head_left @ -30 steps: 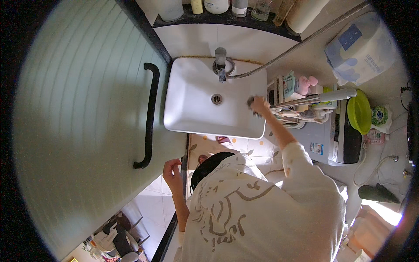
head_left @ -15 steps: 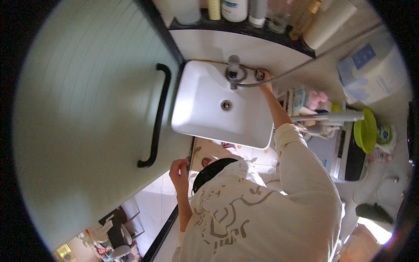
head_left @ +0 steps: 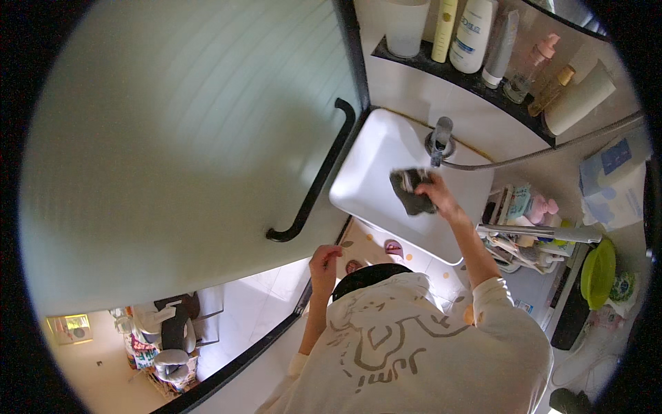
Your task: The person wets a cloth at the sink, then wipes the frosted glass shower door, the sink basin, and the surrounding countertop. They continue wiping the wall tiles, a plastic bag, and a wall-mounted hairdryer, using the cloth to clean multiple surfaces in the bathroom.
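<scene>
The right hand (head_left: 439,194) is stretched forward, fingers gripping a cloth (head_left: 408,193) over the sink (head_left: 370,155); the cloth's long axis slants upper-left to lower-right. The left hand (head_left: 324,269) is raised, fingers bent, their gap unclear.

cloth (head_left: 416,201) in right hand (head_left: 439,194), over sink (head_left: 372,165), door (head_left: 186,172) to the left, bottles (head_left: 473,38) on shelf (head_left: 446,72) behind

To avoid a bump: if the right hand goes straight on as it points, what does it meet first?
Likely the left side of the white sink, past the dark cloth-like item that the right hand holds; depth is unclear.
</scene>
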`<control>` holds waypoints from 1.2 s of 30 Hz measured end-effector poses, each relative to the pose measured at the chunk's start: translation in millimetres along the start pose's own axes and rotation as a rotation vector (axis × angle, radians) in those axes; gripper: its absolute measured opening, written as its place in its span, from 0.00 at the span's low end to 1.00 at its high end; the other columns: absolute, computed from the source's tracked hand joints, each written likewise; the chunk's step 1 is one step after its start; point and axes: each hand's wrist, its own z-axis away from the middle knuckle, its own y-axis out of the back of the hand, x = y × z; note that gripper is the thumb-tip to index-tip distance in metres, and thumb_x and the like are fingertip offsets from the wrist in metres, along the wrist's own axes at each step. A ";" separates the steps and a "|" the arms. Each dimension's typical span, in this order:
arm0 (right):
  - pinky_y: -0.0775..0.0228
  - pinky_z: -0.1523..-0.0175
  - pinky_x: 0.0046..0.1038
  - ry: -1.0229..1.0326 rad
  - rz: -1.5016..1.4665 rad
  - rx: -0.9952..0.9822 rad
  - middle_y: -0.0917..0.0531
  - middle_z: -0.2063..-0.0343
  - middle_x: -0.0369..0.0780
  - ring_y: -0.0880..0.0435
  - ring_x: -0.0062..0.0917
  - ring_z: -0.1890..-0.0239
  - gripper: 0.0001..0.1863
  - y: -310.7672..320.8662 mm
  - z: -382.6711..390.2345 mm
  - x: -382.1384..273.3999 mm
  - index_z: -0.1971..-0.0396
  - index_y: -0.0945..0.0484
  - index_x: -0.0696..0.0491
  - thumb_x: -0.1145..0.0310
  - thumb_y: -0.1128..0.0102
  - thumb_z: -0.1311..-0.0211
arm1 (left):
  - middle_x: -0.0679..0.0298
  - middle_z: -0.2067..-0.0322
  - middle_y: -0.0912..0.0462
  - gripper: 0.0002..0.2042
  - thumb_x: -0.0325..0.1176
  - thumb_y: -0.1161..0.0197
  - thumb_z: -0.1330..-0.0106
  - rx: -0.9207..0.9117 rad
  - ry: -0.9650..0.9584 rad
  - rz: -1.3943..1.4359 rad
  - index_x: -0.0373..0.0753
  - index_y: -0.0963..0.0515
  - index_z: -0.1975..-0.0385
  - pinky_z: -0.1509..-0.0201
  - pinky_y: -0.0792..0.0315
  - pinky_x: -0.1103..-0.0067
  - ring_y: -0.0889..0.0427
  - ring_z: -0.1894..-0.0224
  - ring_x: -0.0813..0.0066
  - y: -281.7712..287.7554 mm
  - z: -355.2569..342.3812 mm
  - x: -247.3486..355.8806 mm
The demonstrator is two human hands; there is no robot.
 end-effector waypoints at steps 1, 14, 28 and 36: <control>0.33 0.59 0.22 0.043 0.122 0.035 0.24 0.69 0.38 0.26 0.22 0.67 0.19 -16.6 -10.6 -19.5 0.61 0.28 0.59 0.77 0.45 0.60 | 0.62 0.72 0.26 0.08 0.16 0.53 0.43 0.003 -0.053 -0.030 0.33 0.27 0.70 0.63 0.30 0.83 0.25 0.69 0.76 -1.6 -1.3 1.5; 0.38 0.50 0.39 0.718 1.081 0.230 0.26 0.58 0.40 0.31 0.37 0.52 0.15 -125.4 -164.0 -39.7 0.65 0.25 0.51 0.78 0.45 0.58 | 0.61 0.73 0.24 0.06 0.16 0.51 0.44 0.221 -0.029 -0.023 0.31 0.27 0.71 0.64 0.30 0.83 0.24 0.69 0.76 21.3 38.9 -8.3; 0.33 0.59 0.25 0.084 0.197 -0.019 0.22 0.71 0.39 0.25 0.24 0.67 0.18 -147.3 -5.8 31.7 0.65 0.26 0.58 0.85 0.49 0.62 | 0.60 0.70 0.25 0.06 0.17 0.51 0.42 0.265 -0.066 0.007 0.31 0.27 0.69 0.60 0.29 0.81 0.24 0.67 0.75 44.6 39.1 -13.0; 0.35 0.53 0.24 0.621 0.692 -0.092 0.24 0.66 0.41 0.26 0.25 0.62 0.16 -194.1 -27.9 27.0 0.62 0.28 0.58 0.84 0.50 0.56 | 0.62 0.71 0.24 0.08 0.15 0.52 0.44 0.315 0.004 0.050 0.31 0.27 0.68 0.61 0.30 0.82 0.25 0.67 0.76 40.4 61.8 -17.0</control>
